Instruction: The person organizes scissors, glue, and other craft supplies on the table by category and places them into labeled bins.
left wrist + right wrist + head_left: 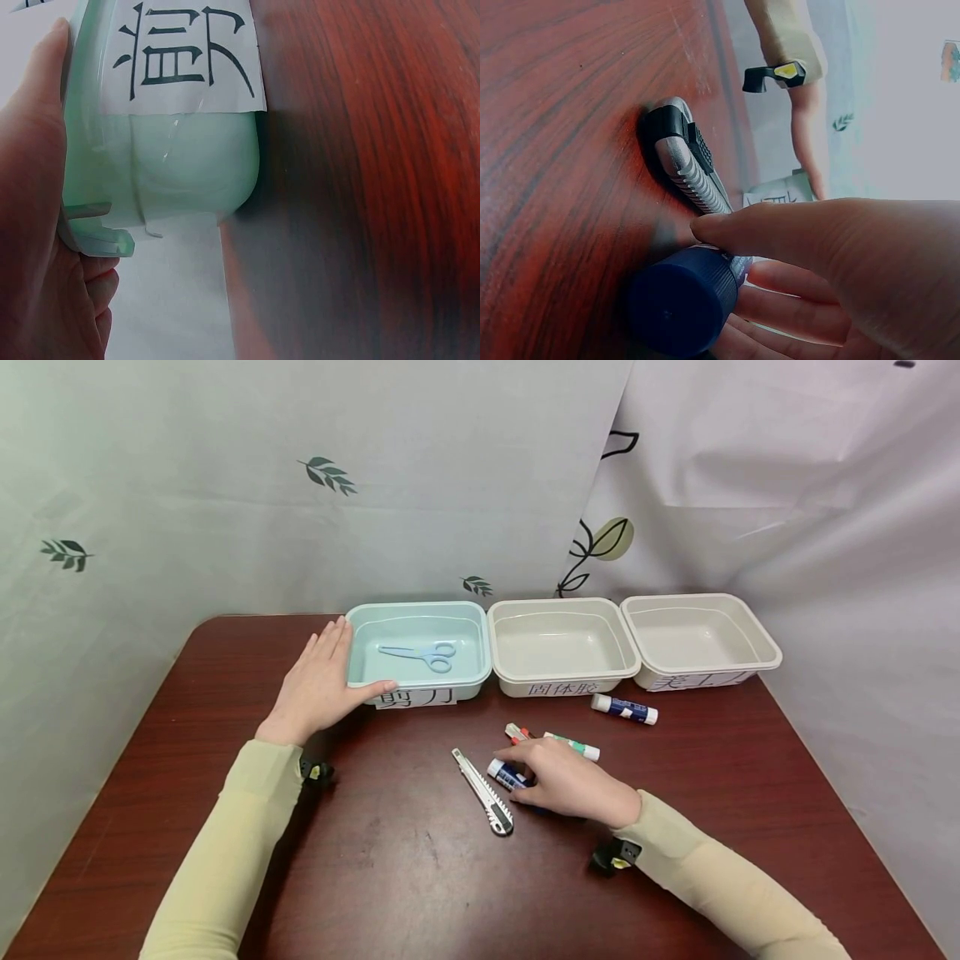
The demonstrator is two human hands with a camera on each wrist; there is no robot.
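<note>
My left hand (315,681) lies with extended fingers along the left side of a light blue plastic box (420,681), its thumb across the front rim. Inside that box is a pair of blue scissors (427,655). In the left wrist view, the box's white handwritten label (187,60) faces out beside the hand. My right hand (570,781) pinches a blue glue stick (682,300) low over the table, its thumb on one side and fingers on the other. A silver utility knife (483,793) lies just left of it. The right fingers partly cover a red-and-white utility knife (516,733).
Two beige boxes, the middle one (562,675) and the right one (701,668), continue the row at the table's back, both labelled. Another blue glue stick (624,709) lies before them. A green-and-white glue stick (573,747) lies behind the right hand. A curtain (262,527) hangs behind.
</note>
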